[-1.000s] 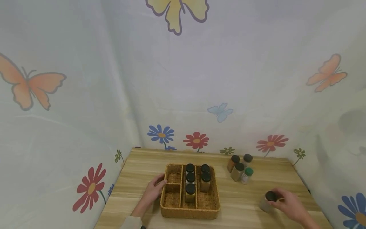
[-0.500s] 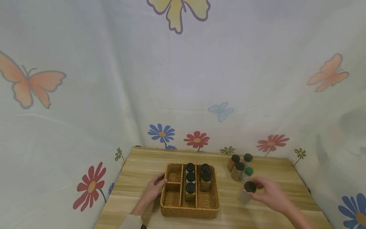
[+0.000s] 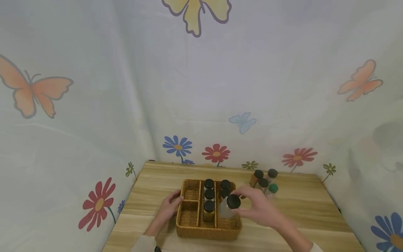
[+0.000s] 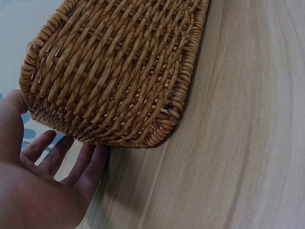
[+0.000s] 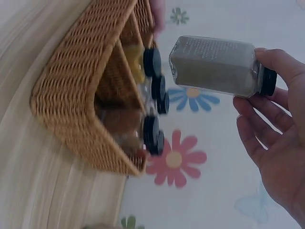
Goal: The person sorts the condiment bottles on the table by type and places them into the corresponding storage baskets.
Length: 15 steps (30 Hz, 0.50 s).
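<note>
In the head view, a woven basket (image 3: 207, 233) with dividers stands on the table. My left hand (image 3: 168, 210) holds its left side, thumb over the rim, fingertips against the outer wall (image 4: 114, 71). My right hand (image 3: 259, 208) pinches a clear spice jar (image 5: 214, 64) with greyish powder just below its black lid. The jar tilts above the front of the basket's right compartment. Behind it in that compartment stand two black-lidded jars (image 3: 225, 184). Three more jars (image 3: 209, 206) line the middle compartment. On the left, two small compartments (image 3: 189, 217) show bare wicker.
At the back right of the wooden table (image 3: 302, 196) stands a group of several spice jars (image 3: 259, 175), one with a green lid (image 3: 273, 188). My right hand partly overlaps them in the head view. A cloth wall (image 3: 201, 105) printed with flowers and butterflies encloses the table.
My right hand has carried the spice jar leftward from the table's right side to above the basket's right compartment. The left hand and the basket stay in place.
</note>
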Available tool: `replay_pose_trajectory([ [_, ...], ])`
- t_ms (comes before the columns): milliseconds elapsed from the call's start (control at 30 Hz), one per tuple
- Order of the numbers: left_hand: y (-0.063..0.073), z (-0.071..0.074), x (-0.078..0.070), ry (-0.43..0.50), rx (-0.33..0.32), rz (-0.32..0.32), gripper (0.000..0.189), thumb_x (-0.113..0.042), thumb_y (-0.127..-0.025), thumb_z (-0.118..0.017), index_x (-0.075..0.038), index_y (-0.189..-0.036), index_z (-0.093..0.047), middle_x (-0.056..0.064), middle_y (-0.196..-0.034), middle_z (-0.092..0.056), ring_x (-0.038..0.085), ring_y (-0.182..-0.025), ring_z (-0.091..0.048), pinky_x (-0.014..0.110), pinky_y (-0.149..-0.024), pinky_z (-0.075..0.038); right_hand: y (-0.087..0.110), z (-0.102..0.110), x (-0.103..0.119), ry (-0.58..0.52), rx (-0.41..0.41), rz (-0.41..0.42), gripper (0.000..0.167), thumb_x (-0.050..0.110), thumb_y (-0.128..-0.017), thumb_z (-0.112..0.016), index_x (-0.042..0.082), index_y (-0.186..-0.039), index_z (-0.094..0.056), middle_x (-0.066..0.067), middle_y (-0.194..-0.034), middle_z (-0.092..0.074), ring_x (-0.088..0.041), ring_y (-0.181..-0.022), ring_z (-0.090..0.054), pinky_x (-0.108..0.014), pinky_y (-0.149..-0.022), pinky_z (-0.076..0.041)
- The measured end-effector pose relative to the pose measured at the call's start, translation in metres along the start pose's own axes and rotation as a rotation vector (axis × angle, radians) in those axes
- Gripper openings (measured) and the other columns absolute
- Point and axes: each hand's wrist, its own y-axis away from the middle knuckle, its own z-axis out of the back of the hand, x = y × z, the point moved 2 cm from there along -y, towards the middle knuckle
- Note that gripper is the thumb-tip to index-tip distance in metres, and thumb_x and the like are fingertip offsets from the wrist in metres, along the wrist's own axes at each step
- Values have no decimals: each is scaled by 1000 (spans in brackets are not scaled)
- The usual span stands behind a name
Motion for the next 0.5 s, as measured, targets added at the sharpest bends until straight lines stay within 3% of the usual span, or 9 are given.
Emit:
replay_pose_trajectory([
  [200,0,-2,0,-29,-8,-15,54,-24,-109,-63,-3,-156,-49,26,-157,-48,45,-142,-50,50,-102,-58,-14,-39,5,-25,52,76,36,29,-93,-85,22,-126,-70,12,-111,-70,-8,-97,-65,-29,-82,-60],
  [500,0,-1,0,-15,-20,-18,54,-24,-107,-66,-5,-155,-51,25,-157,-50,44,-140,-53,50,-101,-59,-13,-83,-10,-107,80,25,38,24,-93,-86,18,-127,-71,4,-117,-72,-9,-108,-66,-36,-91,-62],
])
